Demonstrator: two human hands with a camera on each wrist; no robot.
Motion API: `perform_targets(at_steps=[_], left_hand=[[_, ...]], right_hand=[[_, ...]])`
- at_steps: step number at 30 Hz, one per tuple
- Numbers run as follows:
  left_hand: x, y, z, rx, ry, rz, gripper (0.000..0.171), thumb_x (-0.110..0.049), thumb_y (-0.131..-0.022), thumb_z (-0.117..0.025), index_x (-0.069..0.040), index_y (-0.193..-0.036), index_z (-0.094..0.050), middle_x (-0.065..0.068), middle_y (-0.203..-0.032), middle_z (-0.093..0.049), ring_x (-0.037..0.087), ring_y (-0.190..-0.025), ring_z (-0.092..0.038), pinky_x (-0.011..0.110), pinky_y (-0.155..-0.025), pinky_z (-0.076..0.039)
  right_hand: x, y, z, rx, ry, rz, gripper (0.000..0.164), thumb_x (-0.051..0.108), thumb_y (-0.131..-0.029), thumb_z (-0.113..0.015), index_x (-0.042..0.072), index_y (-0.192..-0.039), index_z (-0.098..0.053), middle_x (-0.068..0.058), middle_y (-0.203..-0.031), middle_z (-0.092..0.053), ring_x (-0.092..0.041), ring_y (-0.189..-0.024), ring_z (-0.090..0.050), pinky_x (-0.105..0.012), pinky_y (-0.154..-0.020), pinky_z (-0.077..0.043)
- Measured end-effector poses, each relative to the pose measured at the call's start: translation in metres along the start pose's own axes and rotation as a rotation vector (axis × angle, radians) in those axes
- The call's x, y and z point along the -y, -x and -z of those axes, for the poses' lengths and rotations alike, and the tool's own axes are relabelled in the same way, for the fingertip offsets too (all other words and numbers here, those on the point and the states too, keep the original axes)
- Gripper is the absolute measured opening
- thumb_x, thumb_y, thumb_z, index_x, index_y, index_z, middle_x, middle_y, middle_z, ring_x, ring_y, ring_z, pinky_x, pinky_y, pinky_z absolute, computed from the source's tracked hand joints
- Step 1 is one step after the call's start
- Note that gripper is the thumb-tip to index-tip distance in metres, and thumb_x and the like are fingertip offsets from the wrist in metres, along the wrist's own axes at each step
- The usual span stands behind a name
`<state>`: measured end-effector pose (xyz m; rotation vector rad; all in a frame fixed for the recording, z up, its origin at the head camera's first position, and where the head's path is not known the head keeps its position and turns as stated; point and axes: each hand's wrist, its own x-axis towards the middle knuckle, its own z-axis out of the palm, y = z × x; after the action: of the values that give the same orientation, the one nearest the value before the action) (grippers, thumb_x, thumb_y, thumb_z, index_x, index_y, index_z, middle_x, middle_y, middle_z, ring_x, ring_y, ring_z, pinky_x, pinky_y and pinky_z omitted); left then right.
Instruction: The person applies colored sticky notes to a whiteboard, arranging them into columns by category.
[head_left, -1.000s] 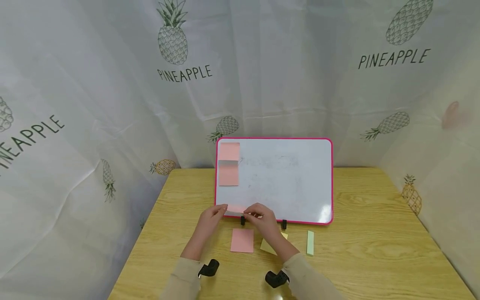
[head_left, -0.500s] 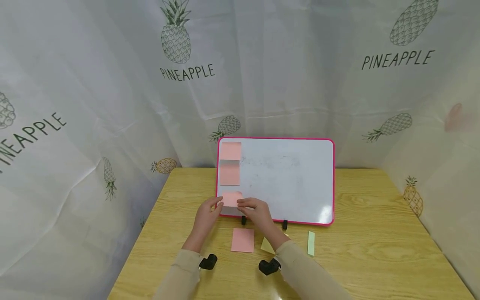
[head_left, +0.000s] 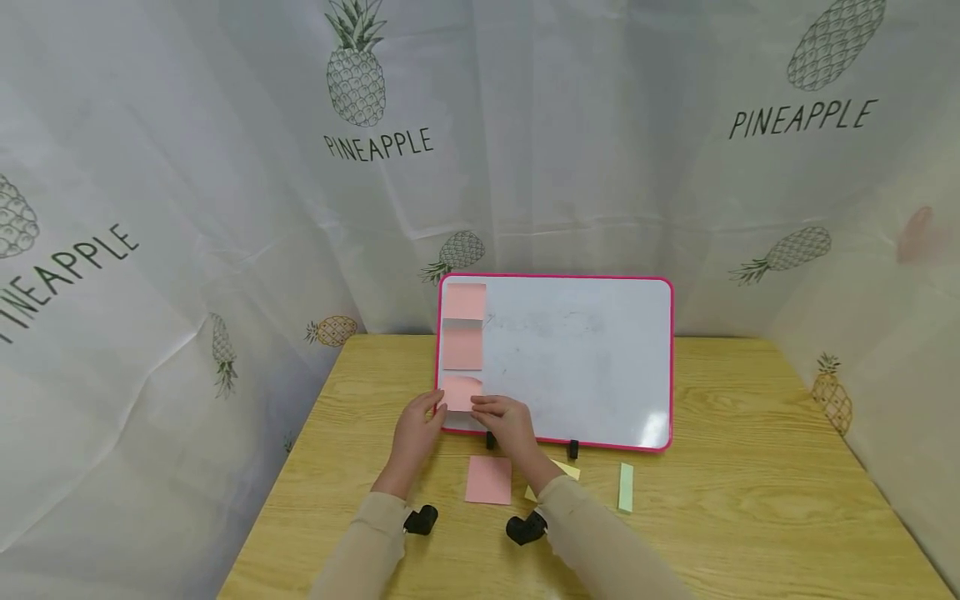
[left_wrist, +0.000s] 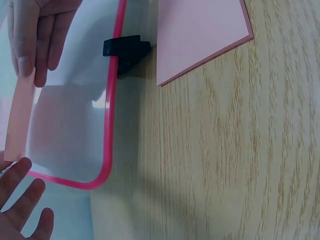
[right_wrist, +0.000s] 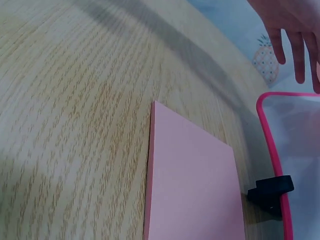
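From my feed, I'd call this the sticking step: a square salmon-pink paper note [head_left: 461,395] at the left of the white pink-rimmed board [head_left: 577,358], nearer than two matching pink paper notes [head_left: 462,348]. Left hand [head_left: 415,433] pinches its left edge, other fingers spread; right hand [head_left: 513,427] pinches its right edge, thumb against fingers. Note sits between both sets of fingertips; can't tell if it's stuck. Next probably calls for pressing flat, then releasing.

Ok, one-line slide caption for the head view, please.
Left hand and right hand hold a pink note at the lower left of the whiteboard, below two more pink notes.
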<state>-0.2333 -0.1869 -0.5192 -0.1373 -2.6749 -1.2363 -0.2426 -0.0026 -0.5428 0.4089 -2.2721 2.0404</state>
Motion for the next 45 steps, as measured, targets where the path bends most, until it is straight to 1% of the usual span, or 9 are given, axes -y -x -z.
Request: perform_targets(at_steps=[4,8,14,21,29,35,38,42,45], left_hand=[[0.004,0.000,-0.004,-0.020,0.013,-0.051,0.039,-0.025,-0.098,-0.059,0.001,-0.126,-0.064,0.021,-0.128,-0.059,0.040,-0.123,-0.050,0.053,-0.104,-0.037],[0.007,0.000,-0.006,-0.039,-0.010,-0.093,0.040,-0.028,-0.098,-0.057,0.002,-0.123,-0.065,0.023,-0.124,-0.060,0.043,-0.119,-0.052,0.055,-0.100,-0.039],[0.005,-0.002,-0.007,-0.003,-0.010,-0.013,0.034,-0.015,-0.095,-0.062,0.003,-0.124,-0.064,0.022,-0.128,-0.059,0.041,-0.124,-0.049,0.054,-0.104,-0.036],[0.005,-0.003,-0.007,-0.016,-0.135,-0.093,0.043,-0.015,-0.094,-0.064,0.005,-0.132,-0.057,0.021,-0.138,-0.051,0.040,-0.128,-0.045,0.053,-0.104,-0.036],[0.009,-0.003,-0.012,0.077,-0.338,-0.230,0.057,-0.023,-0.096,-0.061,0.005,-0.143,-0.044,0.016,-0.150,-0.040,0.035,-0.137,-0.035,0.049,-0.109,-0.031],[0.012,-0.006,-0.012,0.087,-0.380,-0.253,0.056,-0.023,-0.097,-0.060,0.003,-0.143,-0.044,0.014,-0.151,-0.039,0.035,-0.135,-0.038,0.051,-0.107,-0.033],[0.014,-0.007,-0.012,0.093,-0.401,-0.251,0.056,-0.024,-0.097,-0.060,0.002,-0.144,-0.044,0.012,-0.151,-0.038,0.034,-0.134,-0.039,0.052,-0.106,-0.035],[0.015,-0.007,-0.012,0.093,-0.396,-0.261,0.056,-0.023,-0.096,-0.061,0.002,-0.143,-0.045,0.011,-0.152,-0.038,0.034,-0.133,-0.040,0.052,-0.105,-0.036],[0.015,-0.007,-0.012,0.100,-0.379,-0.252,0.056,-0.021,-0.095,-0.062,0.003,-0.143,-0.045,0.011,-0.152,-0.038,0.035,-0.133,-0.040,0.052,-0.105,-0.035]], right_hand=[[-0.011,-0.001,0.000,-0.017,0.077,0.000,0.016,0.012,-0.088,-0.073,0.004,-0.101,-0.077,-0.006,-0.114,-0.070,-0.025,-0.107,-0.064,-0.026,-0.080,-0.054],[-0.013,-0.001,0.001,-0.012,0.115,0.023,0.016,0.013,-0.088,-0.073,0.004,-0.101,-0.077,-0.004,-0.113,-0.070,-0.024,-0.107,-0.064,-0.025,-0.079,-0.054],[-0.016,-0.002,0.000,-0.002,0.149,0.080,0.016,0.010,-0.087,-0.073,0.003,-0.100,-0.077,-0.004,-0.113,-0.070,-0.024,-0.106,-0.064,-0.024,-0.078,-0.054],[-0.018,-0.004,0.001,0.016,0.190,0.099,0.015,0.010,-0.088,-0.072,0.003,-0.100,-0.077,-0.005,-0.113,-0.070,-0.025,-0.107,-0.063,-0.024,-0.079,-0.054],[-0.017,-0.006,0.000,0.022,0.272,0.162,0.014,0.010,-0.087,-0.074,0.002,-0.098,-0.078,-0.005,-0.111,-0.070,-0.024,-0.106,-0.064,-0.025,-0.081,-0.054],[-0.019,-0.008,0.000,0.044,0.315,0.177,0.014,0.011,-0.086,-0.075,0.003,-0.097,-0.078,-0.005,-0.112,-0.070,-0.024,-0.105,-0.064,-0.028,-0.083,-0.054],[-0.020,-0.009,0.001,0.063,0.331,0.138,0.017,0.014,-0.086,-0.075,0.006,-0.100,-0.078,-0.003,-0.113,-0.069,-0.021,-0.102,-0.062,-0.026,-0.081,-0.054],[-0.019,-0.013,0.001,0.081,0.472,0.175,0.023,0.019,-0.086,-0.076,0.010,-0.107,-0.076,0.000,-0.116,-0.067,-0.016,-0.098,-0.058,-0.026,-0.082,-0.051],[-0.016,-0.018,0.001,0.068,0.598,0.264,0.027,0.019,-0.084,-0.078,0.012,-0.110,-0.076,0.002,-0.119,-0.067,-0.016,-0.096,-0.056,-0.030,-0.082,-0.049]])
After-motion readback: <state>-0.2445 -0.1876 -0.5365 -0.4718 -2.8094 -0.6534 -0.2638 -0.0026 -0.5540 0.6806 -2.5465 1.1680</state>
